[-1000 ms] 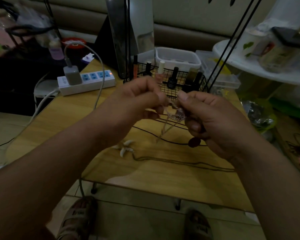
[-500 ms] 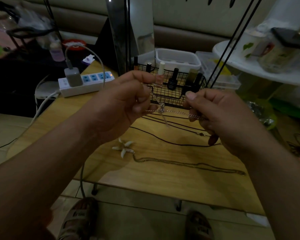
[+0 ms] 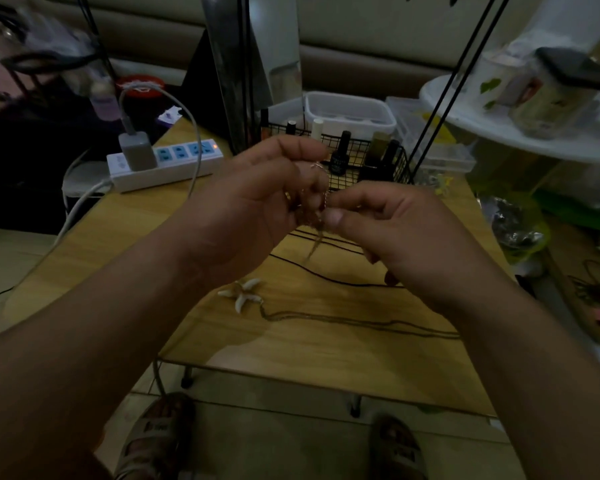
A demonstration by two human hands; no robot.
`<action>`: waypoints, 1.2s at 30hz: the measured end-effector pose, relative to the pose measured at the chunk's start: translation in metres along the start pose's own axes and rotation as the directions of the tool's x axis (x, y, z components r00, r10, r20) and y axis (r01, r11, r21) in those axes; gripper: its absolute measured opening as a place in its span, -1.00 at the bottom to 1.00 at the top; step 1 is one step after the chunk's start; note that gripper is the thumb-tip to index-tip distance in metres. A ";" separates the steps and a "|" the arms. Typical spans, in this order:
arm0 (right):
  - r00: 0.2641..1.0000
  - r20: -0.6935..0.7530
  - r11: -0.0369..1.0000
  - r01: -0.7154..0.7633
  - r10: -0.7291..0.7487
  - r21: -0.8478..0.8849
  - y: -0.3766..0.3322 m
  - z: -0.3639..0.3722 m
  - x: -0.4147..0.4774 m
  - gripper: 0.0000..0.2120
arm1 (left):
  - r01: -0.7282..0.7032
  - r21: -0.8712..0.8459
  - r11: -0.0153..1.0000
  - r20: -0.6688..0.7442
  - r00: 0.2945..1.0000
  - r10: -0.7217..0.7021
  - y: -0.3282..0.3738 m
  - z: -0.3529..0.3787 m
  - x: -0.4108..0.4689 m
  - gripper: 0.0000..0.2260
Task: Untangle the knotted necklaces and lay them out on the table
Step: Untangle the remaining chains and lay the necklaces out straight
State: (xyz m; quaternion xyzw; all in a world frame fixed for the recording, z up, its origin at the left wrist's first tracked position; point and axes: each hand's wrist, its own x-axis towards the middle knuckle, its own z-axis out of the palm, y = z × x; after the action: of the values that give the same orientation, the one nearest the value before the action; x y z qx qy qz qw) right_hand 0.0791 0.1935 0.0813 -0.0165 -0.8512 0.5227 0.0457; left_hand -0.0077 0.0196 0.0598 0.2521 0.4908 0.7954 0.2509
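A thin silver chain necklace (image 3: 324, 199) hangs bunched between both hands above the wooden table (image 3: 326, 358). My left hand (image 3: 257, 209) holds its upper part in curled fingers, with a small pendant near the fingertips. My right hand (image 3: 388, 233) pinches the chain between thumb and forefinger just beside the left. A loose end dangles below them. On the table lie a starfish-pendant necklace (image 3: 243, 294) with its chain running right, and several black cord necklaces (image 3: 326, 275) stretched out behind it.
A black wire basket (image 3: 368, 157) of nail polish bottles stands behind the hands. A white power strip (image 3: 167, 164) with a charger and cable sits at the back left. Plastic boxes (image 3: 350, 112) and a white round shelf (image 3: 499, 133) crowd the right. My sandalled feet show below the table's front edge.
The hands, which had pulled the chain taut sideways, have come together again. The chain now hangs bunched and vertical between the fingertips.
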 end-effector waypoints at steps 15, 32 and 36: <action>0.989 0.034 0.945 -0.148 0.145 0.290 0.013 -0.003 0.008 -0.83 | 0.054 0.526 0.849 -0.041 0.998 -0.038 -0.009 0.003 -0.009 -0.76; 0.993 0.018 0.961 -0.117 0.117 0.249 0.025 0.001 0.007 -0.89 | 0.125 0.558 0.820 -0.087 0.992 -0.092 -0.012 0.003 -0.010 -0.96; 0.991 0.100 0.949 -0.113 0.087 0.294 0.020 0.001 0.005 -0.84 | 0.141 0.485 0.863 -0.123 0.988 -0.092 -0.010 0.000 -0.008 -0.99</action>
State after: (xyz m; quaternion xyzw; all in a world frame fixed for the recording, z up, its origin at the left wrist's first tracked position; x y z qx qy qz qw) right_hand 0.0737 0.2020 0.0634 -0.0302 -0.7617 0.6471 -0.0153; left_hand 0.0002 0.0184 0.0498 0.2390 0.7029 0.6387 0.2024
